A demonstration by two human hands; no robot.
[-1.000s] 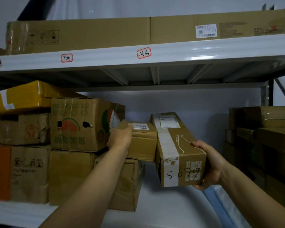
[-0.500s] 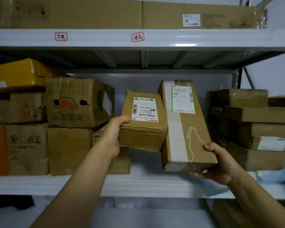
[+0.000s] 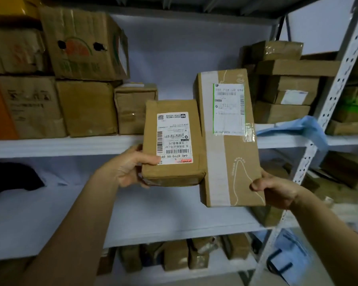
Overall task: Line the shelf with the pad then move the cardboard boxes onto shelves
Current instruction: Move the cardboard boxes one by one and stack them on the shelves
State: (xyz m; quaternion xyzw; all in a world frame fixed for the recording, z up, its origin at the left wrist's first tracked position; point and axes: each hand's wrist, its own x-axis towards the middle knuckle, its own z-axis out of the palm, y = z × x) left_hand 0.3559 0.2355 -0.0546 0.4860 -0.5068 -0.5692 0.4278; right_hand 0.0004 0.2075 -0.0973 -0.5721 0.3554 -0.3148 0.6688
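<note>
The left hand grips a small taped cardboard box bearing a white shipping label. The right hand grips a longer box, white-taped lengthwise.

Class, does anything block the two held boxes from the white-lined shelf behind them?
Nothing visible does. The small box in the left hand and the long box in the right hand face a bare stretch of the lined shelf.

We count two hands, the left hand and the right hand, two held boxes, a small box and a long box, and one blue sheet.
</note>
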